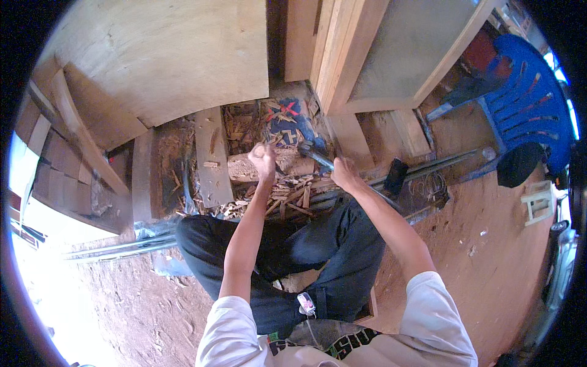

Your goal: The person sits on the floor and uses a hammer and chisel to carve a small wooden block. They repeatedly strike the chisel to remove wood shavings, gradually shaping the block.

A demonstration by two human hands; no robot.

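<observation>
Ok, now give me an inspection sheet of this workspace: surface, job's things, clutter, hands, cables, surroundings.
Surface: reddish-brown ground, uneven; a flat board left of the work.
Job's things: hammer-like tool, and a rough wooden block near both hands.
Clutter: loose wood chips around the block; a black item, kind unclear, by the right forearm.
Hands: right hand grips the tool's handle; left hand is curled and blurred, contents unclear.
Cables: thin looped wire to the right.
Surroundings: large wooden panel, blue plastic chair.
</observation>
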